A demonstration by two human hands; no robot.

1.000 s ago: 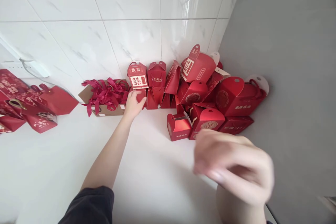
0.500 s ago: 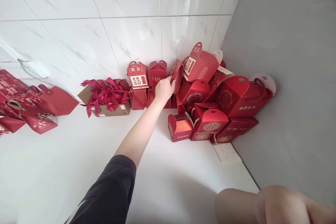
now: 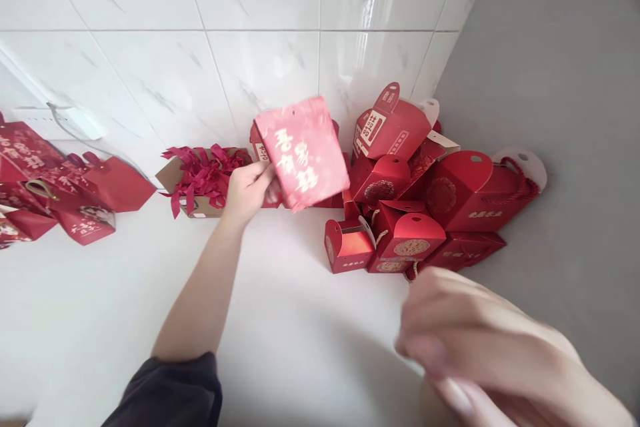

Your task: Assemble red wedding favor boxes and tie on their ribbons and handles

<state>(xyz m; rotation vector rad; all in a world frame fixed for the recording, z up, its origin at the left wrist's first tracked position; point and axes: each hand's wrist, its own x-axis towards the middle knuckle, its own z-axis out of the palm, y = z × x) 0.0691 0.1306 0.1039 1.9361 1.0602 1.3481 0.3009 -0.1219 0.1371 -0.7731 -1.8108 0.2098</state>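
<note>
Red boxes [image 3: 65, 203] far left, at the surface's [image 3: 280, 293] back edge. Next along that edge: open carton [image 3: 213, 209] of crimson ribbons [image 3: 203, 177]. Left hand [image 3: 247, 190]: fingers grasping lower left side of lettered red box [image 3: 305, 153], held up in front of partly hidden boxes [image 3: 255, 135]. Piled boxes [image 3: 417, 213] in surface's back right corner. Right hand [image 3: 495, 340] near camera, blurred: fingers curled, cannot tell whether they grip anything.
</note>
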